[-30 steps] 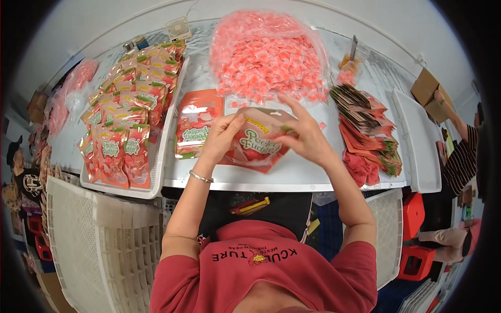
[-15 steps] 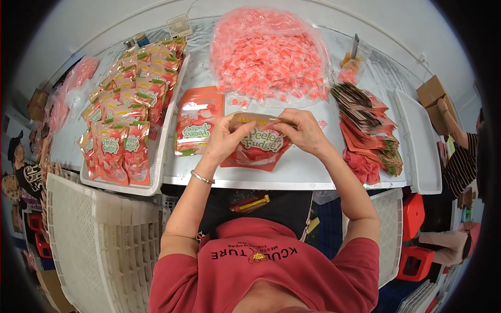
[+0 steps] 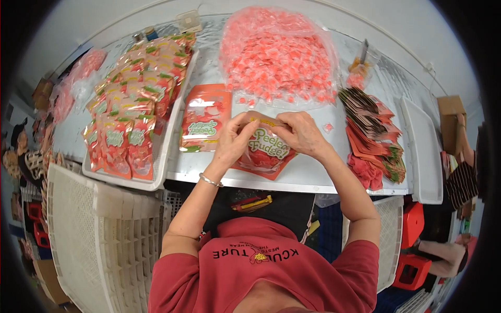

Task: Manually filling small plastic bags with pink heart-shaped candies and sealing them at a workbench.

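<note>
Left hand [image 3: 235, 136] and right hand [image 3: 302, 134] both closed down to a pinch, thumbs against fingers, on the top edge of a red printed pouch [image 3: 267, 151]. It's between my hands, near the table's [image 3: 321, 177] front edge; can't tell if its base touches. Flat pouch [image 3: 202, 117] just left, pouch-filled white tray [image 3: 156, 184] further left. Bag of pink wrapped candies [image 3: 279, 65] beyond, pouch stack [image 3: 368, 125] right.

The bare left hand [image 3: 233, 138] and bare right hand [image 3: 304, 134] are held close together, pinching, both bare forearms [image 3: 192, 207] being angled forward and inward.
</note>
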### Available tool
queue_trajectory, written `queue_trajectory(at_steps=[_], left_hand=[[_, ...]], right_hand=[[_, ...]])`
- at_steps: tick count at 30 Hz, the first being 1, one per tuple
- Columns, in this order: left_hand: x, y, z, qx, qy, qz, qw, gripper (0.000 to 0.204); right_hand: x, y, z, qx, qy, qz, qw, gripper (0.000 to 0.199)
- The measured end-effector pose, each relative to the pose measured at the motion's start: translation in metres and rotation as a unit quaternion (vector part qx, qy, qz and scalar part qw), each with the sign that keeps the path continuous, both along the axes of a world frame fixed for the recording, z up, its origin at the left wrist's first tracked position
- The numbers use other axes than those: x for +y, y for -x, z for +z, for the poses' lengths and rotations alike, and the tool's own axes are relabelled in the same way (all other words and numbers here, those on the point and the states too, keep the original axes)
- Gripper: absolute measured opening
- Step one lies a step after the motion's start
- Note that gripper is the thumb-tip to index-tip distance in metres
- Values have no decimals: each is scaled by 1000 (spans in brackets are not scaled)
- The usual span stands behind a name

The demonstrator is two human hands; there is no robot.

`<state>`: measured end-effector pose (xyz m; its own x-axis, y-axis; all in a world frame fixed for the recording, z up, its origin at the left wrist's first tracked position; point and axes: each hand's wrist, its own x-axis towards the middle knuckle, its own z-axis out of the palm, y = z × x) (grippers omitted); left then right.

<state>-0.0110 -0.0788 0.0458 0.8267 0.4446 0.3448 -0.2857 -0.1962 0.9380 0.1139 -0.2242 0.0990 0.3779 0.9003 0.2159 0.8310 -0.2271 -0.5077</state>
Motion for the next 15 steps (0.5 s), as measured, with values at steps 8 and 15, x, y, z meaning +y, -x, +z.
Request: queue_trajectory(at_steps=[8,15], left_hand=[[-7,16,7,52,-9,50,997,19],[30,60,2,-38,98,92,990,19]], right_hand=[[13,15,7,-1,-53,52,997,18],[28,17,-15,203,-90,90,971,13]])
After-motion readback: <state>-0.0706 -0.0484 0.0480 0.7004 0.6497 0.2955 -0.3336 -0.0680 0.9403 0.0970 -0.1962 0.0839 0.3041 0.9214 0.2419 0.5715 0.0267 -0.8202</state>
